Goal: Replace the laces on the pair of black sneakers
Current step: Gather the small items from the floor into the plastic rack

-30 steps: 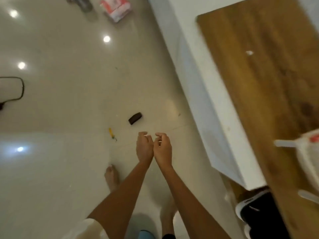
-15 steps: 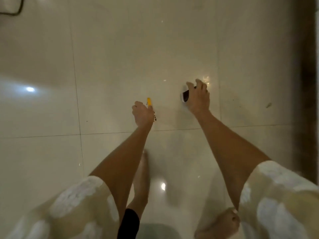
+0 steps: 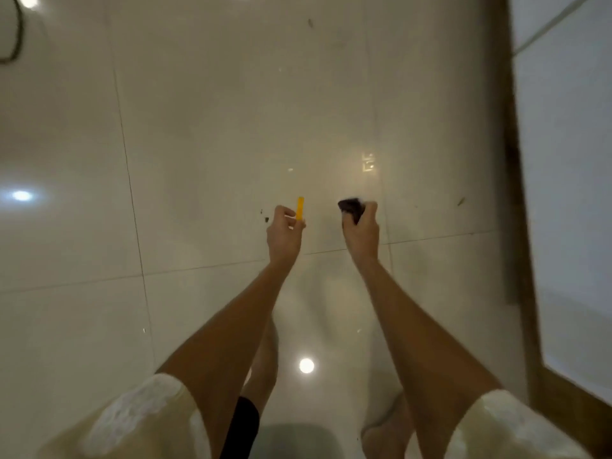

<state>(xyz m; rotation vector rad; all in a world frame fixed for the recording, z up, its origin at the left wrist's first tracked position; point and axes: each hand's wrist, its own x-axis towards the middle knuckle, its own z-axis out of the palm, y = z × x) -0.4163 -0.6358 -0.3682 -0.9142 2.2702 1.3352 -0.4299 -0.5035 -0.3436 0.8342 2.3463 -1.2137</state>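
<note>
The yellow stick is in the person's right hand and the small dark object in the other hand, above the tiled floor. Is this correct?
Not quite. The head view shows the yellow stick in the left hand; the right hand grips the small dark object. Both are above the tiled floor.

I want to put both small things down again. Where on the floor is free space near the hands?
Bare tile lies ahead of the left hand, holding the yellow stick, and the right hand, holding the dark object. More lies left, past the grout line. Small dark specks lie by the left hand; the white cabinet closes off the right.
</note>
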